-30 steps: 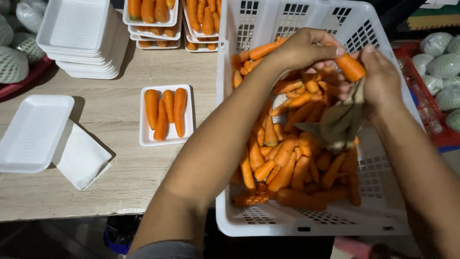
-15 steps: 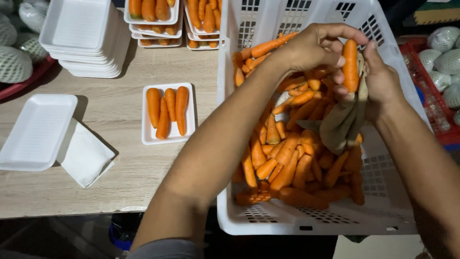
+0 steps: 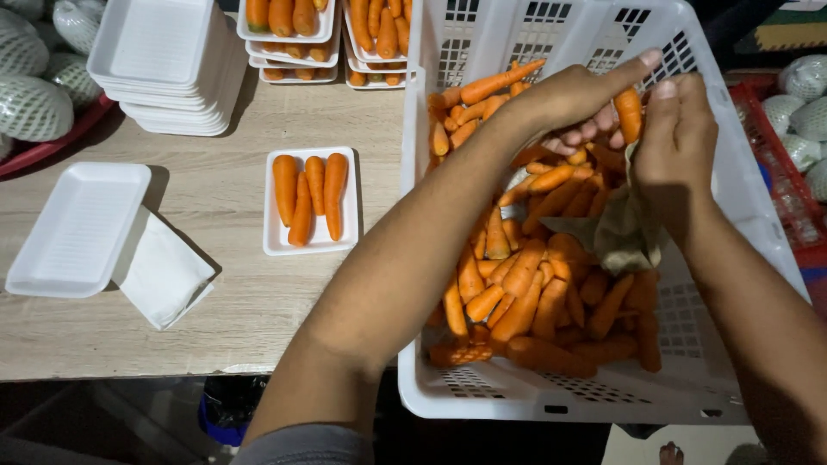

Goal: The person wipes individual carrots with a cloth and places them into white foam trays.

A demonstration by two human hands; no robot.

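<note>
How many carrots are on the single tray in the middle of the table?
4, side by side lengthwise on the white foam tray: far-left carrot, a second carrot lower down, a third carrot, and the right-hand carrot. None looks hidden.

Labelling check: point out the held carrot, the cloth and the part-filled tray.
held carrot (image 3: pixel 628 114), head view, middle of its body between both hands
cloth (image 3: pixel 622 231), head view, its crumpled centre
part-filled tray (image 3: pixel 315 244), head view, bare lower rim

One head-worn camera looked steeply down from just above the person's arms, close over a white crate of carrots (it filled the right half), with the wooden surface stretching away left toward stacked trays.
</note>
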